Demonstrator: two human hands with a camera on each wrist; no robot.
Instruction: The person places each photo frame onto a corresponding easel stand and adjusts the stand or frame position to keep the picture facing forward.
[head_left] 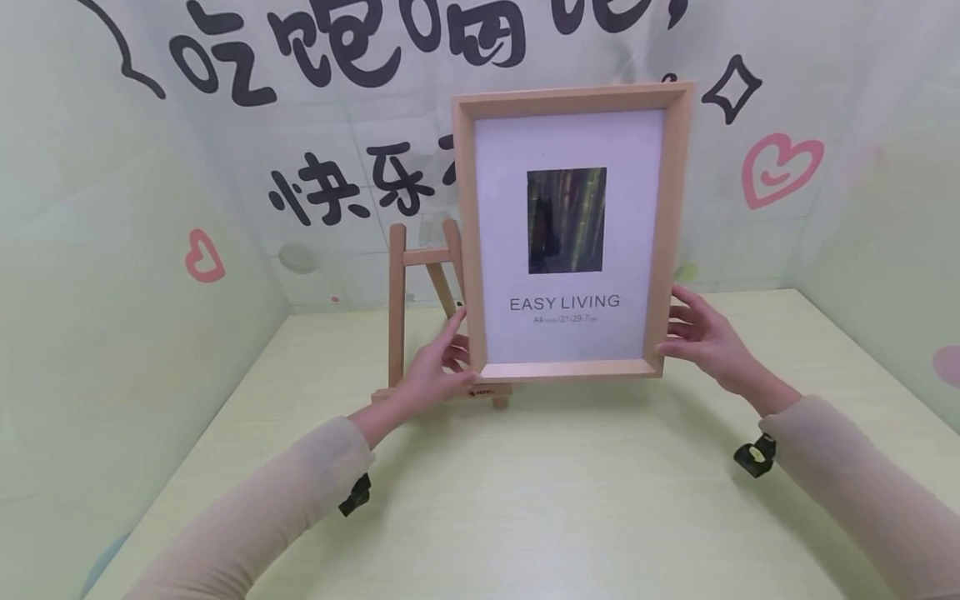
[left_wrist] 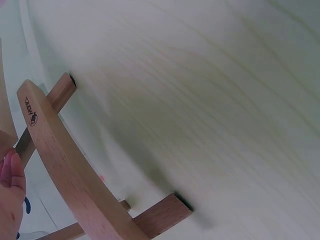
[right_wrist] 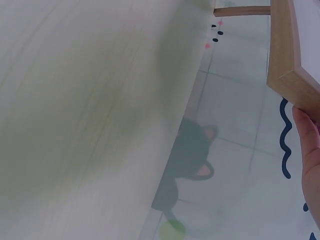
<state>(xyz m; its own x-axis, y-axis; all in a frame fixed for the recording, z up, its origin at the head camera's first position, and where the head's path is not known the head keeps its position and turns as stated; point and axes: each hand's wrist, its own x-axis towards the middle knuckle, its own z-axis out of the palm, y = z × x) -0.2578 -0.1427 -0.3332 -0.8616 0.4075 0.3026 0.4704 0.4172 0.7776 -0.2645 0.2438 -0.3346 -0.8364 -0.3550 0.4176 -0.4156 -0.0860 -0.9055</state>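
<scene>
Both hands hold up a light wooden picture frame with a white insert that reads EASY LIVING. The left hand grips its lower left corner, thumb in front. On the opposite side the right hand pinches the lower right edge. Behind the frame and to its left stands a small wooden easel, partly hidden by the frame and the left hand. In the left wrist view the easel's ledge and feet show close by the left hand. The right wrist view catches a corner of the picture frame above the right fingers.
A pale wood-grain table lies under the arms. Behind it hangs a light backdrop with black writing and pink hearts, and similar panels enclose both sides. A dark wrist mount hangs beneath the right sleeve.
</scene>
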